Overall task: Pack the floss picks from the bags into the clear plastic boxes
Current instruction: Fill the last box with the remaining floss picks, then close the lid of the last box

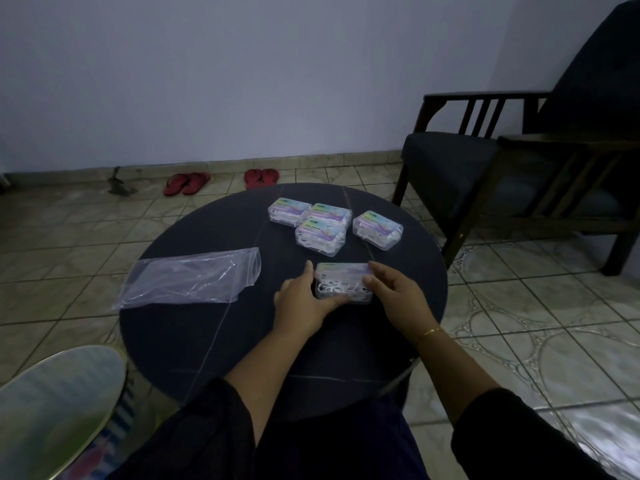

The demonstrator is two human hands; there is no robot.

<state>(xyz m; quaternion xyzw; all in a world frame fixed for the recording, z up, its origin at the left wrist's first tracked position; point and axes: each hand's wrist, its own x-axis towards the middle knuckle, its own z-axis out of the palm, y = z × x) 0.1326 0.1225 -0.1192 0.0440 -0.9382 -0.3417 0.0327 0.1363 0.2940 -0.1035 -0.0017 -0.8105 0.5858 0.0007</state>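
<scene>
dim tiled room w/ a pale wall; a round dark table (194, 341) fills the middle of the view. at table centre, both hands hold one clear plastic box (343, 283) w/ white floss picks (334, 285) visible inside. left hand (304, 299) wraps the box's 9 o'clock end, thumb along the near edge, fingers curled round it. right hand (394, 292) grips the 3 o'clock end, fingers over the lid, thumb at the side. lid looks down or nearly so; can't tell if it's latched.

box looks light, stiff and a bit slick, thin plastic that may flex or pop open if squeezed hard, so best held by the short ends, as now. picks are tiny, light, easy to spill.

at 12 o'clock, four more packed boxes (320, 233) sit clustered, three touching, one just beside. at 9 o'clock lies a floppy clear bag (194, 275), apparently empty or nearly. nothing blocks the path btwn the held box and the cluster.

off the table: dark wooden armchair (519, 174) at 2 o'clock, two pairs of red sandals (221, 181) by the wall at 11-12 o'clock.
</scene>
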